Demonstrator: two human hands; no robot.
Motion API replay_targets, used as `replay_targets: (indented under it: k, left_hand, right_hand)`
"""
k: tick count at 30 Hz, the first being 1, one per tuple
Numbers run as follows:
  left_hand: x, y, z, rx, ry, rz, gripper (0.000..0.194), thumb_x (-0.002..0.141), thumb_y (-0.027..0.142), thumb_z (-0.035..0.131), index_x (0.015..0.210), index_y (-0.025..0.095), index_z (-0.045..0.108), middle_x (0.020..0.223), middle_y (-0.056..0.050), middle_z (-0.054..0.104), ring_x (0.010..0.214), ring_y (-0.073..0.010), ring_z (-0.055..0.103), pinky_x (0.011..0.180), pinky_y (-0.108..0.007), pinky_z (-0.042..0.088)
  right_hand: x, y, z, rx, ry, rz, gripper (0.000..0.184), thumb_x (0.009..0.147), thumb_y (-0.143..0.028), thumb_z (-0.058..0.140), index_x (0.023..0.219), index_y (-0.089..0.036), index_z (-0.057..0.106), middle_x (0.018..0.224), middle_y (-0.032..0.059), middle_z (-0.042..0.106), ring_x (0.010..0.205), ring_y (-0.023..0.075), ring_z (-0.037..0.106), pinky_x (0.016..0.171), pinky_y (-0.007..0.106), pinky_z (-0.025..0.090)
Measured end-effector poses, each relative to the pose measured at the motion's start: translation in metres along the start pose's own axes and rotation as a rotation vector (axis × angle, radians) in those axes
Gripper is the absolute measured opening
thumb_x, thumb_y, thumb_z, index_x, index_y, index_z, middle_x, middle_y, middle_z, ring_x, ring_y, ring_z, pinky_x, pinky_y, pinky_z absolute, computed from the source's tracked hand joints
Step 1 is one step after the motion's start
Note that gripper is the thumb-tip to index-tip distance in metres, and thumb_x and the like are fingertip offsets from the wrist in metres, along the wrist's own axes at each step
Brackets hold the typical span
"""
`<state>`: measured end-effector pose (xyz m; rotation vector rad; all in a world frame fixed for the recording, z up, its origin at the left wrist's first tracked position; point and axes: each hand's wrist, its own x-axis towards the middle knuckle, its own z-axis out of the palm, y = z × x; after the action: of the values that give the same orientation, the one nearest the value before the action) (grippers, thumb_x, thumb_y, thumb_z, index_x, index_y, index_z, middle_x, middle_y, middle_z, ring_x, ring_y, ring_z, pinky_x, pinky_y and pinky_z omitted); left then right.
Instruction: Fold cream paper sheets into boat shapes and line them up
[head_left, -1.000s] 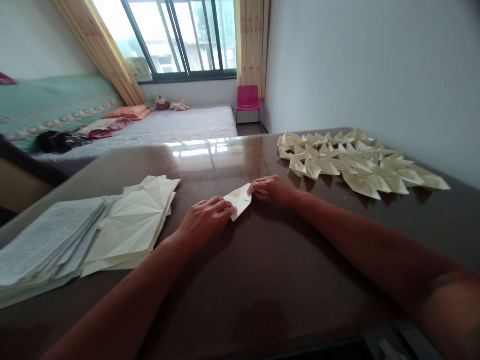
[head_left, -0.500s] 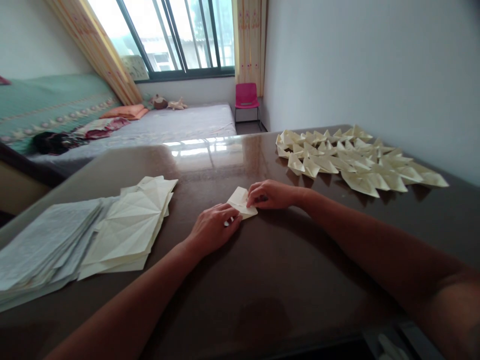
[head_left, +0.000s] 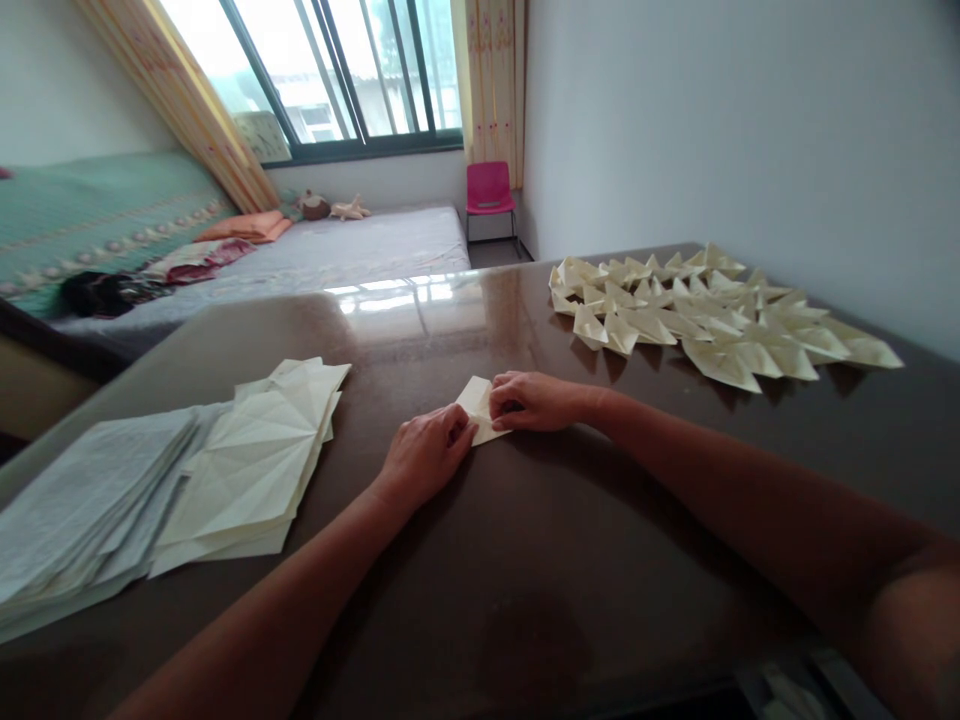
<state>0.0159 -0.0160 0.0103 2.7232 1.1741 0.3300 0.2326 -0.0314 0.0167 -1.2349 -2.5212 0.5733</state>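
Note:
A small folded piece of cream paper (head_left: 480,398) lies on the brown glossy table (head_left: 450,580), between my two hands. My left hand (head_left: 429,447) is closed on its left edge, fingers curled and pressed together. On the opposite edge, my right hand (head_left: 534,400) pinches the paper with bent fingers. The fingers hide both side edges of the paper; its top and lower middle show. To the left lies a stack of creased cream sheets (head_left: 251,450), the top one marked with fold lines fanning from a point.
Rows of folded paper pieces (head_left: 690,310) stand at the table's back right, near the wall. Beside the creased sheets is a pile of greyish printed papers (head_left: 90,500). Beyond the table are a bed (head_left: 390,240) and a pink chair (head_left: 490,190).
My left fingers have curled in tighter on the paper's left edge. My right hand has closed over its right edge, covering more of it. The view has shifted slightly.

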Motion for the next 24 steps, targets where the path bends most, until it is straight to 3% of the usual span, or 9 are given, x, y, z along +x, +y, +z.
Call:
replay_targets:
  k: [10,17,24]
  left_hand:
    - [0.001,-0.006,0.007,-0.089,0.031,-0.027,0.020,0.089,0.037,0.049,0.103,0.023,0.054,0.075,0.003,0.065,0.065,-0.0146,0.060,0.061,-0.025,0.038]
    - [0.001,-0.009,0.010,-0.045,0.091,0.026,0.022,0.092,0.039,0.045,0.099,0.023,0.058,0.077,0.002,0.065,0.068,-0.0146,0.060,0.062,-0.025,0.040]
    - [0.001,-0.004,0.006,0.103,0.072,0.038,0.023,0.094,0.037,0.042,0.102,0.024,0.060,0.089,-0.001,0.065,0.075,-0.0147,0.061,0.063,-0.024,0.044]
  right_hand:
    - [0.005,-0.004,0.008,-0.043,-0.006,0.125,0.013,0.083,-0.024,0.059,0.080,-0.015,0.067,0.104,0.0091,0.059,0.098,0.0187,0.055,0.091,0.030,0.041]
    - [0.008,-0.008,0.004,-0.084,-0.044,0.149,0.014,0.082,-0.025,0.058,0.081,-0.016,0.068,0.103,0.0086,0.061,0.096,0.0203,0.055,0.087,0.030,0.041]
    - [0.010,-0.014,0.002,-0.130,-0.073,0.187,0.015,0.083,-0.024,0.057,0.081,-0.015,0.068,0.104,0.0099,0.061,0.096,0.0209,0.056,0.087,0.030,0.042]
